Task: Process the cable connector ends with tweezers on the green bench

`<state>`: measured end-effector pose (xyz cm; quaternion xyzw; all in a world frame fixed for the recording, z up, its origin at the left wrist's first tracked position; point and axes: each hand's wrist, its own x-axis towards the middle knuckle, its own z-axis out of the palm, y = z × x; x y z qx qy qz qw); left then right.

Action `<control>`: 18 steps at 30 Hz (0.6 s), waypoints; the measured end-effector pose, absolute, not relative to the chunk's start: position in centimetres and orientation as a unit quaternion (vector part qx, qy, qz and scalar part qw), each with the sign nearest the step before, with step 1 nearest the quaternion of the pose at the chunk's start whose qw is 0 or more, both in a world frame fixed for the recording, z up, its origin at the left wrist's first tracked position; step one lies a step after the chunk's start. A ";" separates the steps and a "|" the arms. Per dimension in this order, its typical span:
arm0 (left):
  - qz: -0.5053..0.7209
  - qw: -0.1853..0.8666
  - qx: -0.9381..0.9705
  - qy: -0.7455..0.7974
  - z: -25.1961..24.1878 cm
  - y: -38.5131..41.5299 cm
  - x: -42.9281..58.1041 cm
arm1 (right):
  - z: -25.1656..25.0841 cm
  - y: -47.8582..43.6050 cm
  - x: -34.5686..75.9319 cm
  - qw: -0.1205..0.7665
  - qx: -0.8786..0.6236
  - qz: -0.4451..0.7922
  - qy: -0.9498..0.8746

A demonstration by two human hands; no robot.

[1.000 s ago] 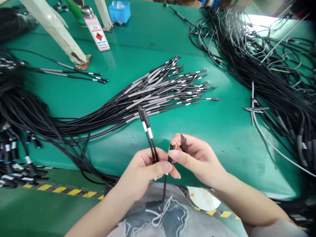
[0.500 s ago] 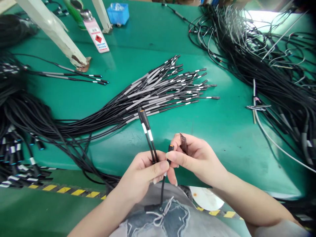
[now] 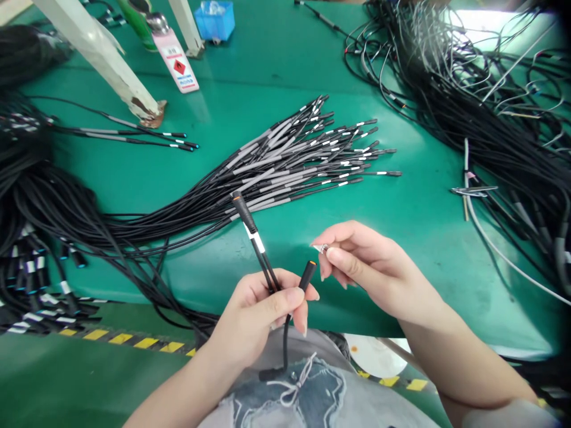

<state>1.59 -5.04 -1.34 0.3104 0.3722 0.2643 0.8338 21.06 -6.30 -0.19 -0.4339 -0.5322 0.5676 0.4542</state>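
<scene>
My left hand (image 3: 270, 306) is closed on several black cable ends. Between its thumb and fingers, a black connector (image 3: 307, 275) with an orange tip points up and right. Two more cable ends with white labels (image 3: 255, 238) stand up from the same hand, their connector heads overlapping. My right hand (image 3: 372, 270), just right of the orange-tipped connector and apart from it, pinches a small shiny piece (image 3: 320, 248), too small to name. Behind both hands, a fanned bundle of black cables (image 3: 285, 169) with grey sleeves and white labels lies on the green table (image 3: 267, 77).
More black cables lie piled at left (image 3: 27, 172) and right (image 3: 491, 119). Metal snips (image 3: 475, 191) rest beside the right pile. A pink-white bottle (image 3: 177, 62), a blue bin (image 3: 215, 22) and a pale post (image 3: 107, 65) stand toward the back left.
My right hand has come off the connector, moving up and right. The brown scrap it held no longer shows; a shiny piece is in its fingertips. The labelled cables lean further left.
</scene>
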 end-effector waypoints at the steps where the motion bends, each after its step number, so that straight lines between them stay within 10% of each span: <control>1: 0.262 0.832 0.313 0.374 -1.4 -5.0 1.6 | -0.1 -6.3 21.1 0.453 -0.434 0.562 -0.540; 18: 0.229 0.824 0.336 0.394 -1.1 -5.1 1.5 | 0.0 -6.6 21.1 0.448 -0.449 0.412 -0.654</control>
